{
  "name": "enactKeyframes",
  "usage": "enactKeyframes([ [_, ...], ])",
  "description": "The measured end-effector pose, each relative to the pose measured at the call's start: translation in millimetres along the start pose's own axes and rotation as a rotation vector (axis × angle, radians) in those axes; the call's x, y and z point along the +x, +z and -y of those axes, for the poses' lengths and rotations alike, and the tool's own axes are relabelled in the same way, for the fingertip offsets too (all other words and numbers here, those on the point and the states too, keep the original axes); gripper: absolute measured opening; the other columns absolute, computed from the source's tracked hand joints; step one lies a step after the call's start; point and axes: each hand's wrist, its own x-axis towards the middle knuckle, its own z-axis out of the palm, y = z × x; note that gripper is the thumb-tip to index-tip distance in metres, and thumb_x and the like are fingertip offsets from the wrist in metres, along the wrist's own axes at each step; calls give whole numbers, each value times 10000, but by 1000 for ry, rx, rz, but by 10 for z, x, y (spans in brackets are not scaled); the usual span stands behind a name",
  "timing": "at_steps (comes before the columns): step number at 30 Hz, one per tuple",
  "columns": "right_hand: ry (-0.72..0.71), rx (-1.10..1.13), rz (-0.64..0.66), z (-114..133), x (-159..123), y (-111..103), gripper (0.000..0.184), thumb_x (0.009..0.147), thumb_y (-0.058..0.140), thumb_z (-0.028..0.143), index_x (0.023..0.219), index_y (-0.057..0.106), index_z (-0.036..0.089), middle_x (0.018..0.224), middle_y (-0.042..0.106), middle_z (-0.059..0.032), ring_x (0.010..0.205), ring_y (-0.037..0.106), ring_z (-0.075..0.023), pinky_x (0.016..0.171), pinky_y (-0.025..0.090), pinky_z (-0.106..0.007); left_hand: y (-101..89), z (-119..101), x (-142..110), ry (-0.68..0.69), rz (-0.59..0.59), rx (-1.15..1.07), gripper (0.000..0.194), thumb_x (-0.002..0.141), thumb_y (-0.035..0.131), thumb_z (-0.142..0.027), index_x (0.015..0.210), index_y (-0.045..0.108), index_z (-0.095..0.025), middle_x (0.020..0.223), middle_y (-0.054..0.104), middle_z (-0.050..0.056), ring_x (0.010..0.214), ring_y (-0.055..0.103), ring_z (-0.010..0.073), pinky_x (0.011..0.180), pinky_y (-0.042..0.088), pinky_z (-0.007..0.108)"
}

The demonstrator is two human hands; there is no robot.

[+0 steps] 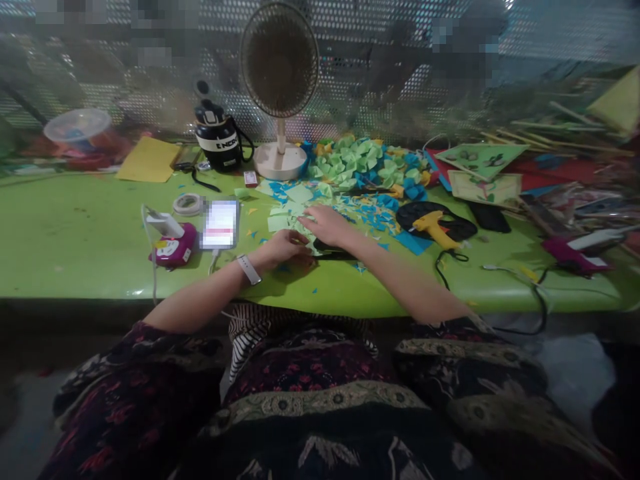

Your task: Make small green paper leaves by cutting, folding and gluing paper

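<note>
My left hand (287, 247) rests low over the green table with its fingers curled inward. Whatever they may hold is hidden. Just above and to the right, my right hand (326, 224) is stretched across light green paper pieces (284, 220), fingers extended and touching them. Beneath the right wrist lies a dark, long object (333, 253), partly covered, whose kind I cannot make out. Blue, yellow and green paper scraps (367, 213) are scattered around both hands.
Behind the hands stand a fan (280, 160), a black jug (219, 143) and a heap of paper flowers (355, 160). A phone (220, 225), tape roll (189, 204) and purple power block (175, 248) lie left. On the right is a yellow glue gun (436, 229) with its cord.
</note>
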Motion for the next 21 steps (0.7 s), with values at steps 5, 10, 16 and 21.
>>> enactKeyframes([
  [5, 61, -71, 29, 28, 13, 14, 414, 999, 399, 438, 1135, 654, 142, 1159, 665, -158, 1099, 588, -280, 930, 432, -382, 0, -20, 10, -7, -24, 15, 354, 678, 811, -99, 947, 582, -127, 719, 713, 86, 729, 730, 240, 782, 577, 428],
  [10, 54, -51, 47, 52, 31, 23, 356, 988, 435, 400, 1140, 651, 162, 1167, 674, -150, 1125, 589, -286, 956, 428, -398, 2, -48, -10, -7, -23, 21, 322, 683, 804, -90, 910, 580, -130, 723, 713, 78, 691, 721, 214, 785, 580, 424],
  [16, 52, -53, 70, 32, 43, 23, 346, 982, 432, 402, 1108, 658, 172, 1149, 684, -144, 1093, 599, -288, 931, 442, -405, -19, -37, 1, -9, 13, 6, 363, 662, 830, -105, 925, 580, -128, 730, 710, 79, 722, 729, 232, 797, 578, 438],
  [21, 71, -36, 63, 46, 47, 14, 324, 977, 449, 390, 1104, 655, 174, 1152, 682, -135, 1089, 595, -271, 914, 441, -369, -4, -47, -7, -17, -1, 19, 358, 680, 824, -108, 933, 571, -127, 725, 717, 76, 690, 725, 206, 757, 583, 392],
])
